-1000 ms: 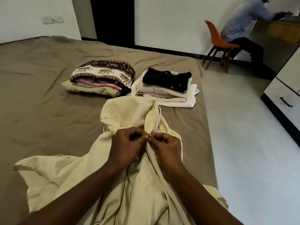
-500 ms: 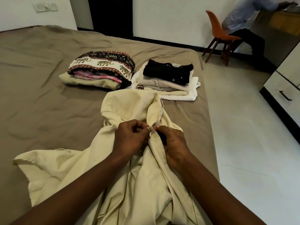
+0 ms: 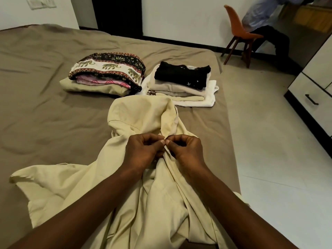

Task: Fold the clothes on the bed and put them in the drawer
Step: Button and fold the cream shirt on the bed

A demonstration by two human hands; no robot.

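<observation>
Fingertips (image 3: 162, 141) of left hand (image 3: 143, 154) and right hand (image 3: 188, 152) pinch cream shirt (image 3: 140, 115).

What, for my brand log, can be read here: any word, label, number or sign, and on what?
No text here can be read.
Dark patch on a folded garment in the right pile: too small and blurred to read.
Elephant-print cloth: animals only, no words.
Black garment: white stars, no letters.
Cream shirt, pinched by the left hand and right hand: no label shows.
</observation>
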